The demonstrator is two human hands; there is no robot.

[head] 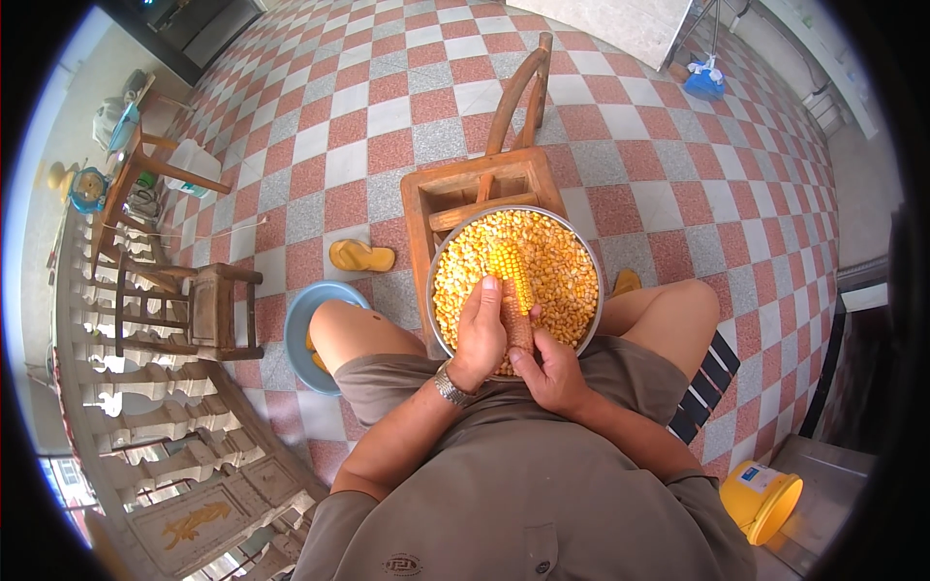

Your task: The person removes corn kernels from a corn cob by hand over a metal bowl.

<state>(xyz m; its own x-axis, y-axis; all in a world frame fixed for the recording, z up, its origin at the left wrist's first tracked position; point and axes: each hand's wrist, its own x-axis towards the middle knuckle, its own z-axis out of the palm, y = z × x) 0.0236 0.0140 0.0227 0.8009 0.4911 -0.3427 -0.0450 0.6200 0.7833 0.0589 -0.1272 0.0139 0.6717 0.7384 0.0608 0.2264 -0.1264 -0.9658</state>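
A partly shelled ear of corn (517,319) is held over a round metal basin (595,279). Yellow kernels cover its far end, while the near part is bare cob. My left hand (479,330), with a metal watch at the wrist, wraps the ear's left side, its thumb lying along the kernels. Around the bare near end close the fingers of my right hand (554,372); some fingertips are hidden behind the cob. Loose corn kernels (563,254) fill much of the basin. The basin sits between my knees, over the near part of a wooden chair (418,225).
Beside my left knee, a blue plastic basin (298,319) contains some yellow ears. Flip-flops (361,256) lie on the checkered tile floor (349,160). Another wooden chair (218,312) stands by the balustrade (189,436) at left. A yellow bucket (759,501) is at lower right.
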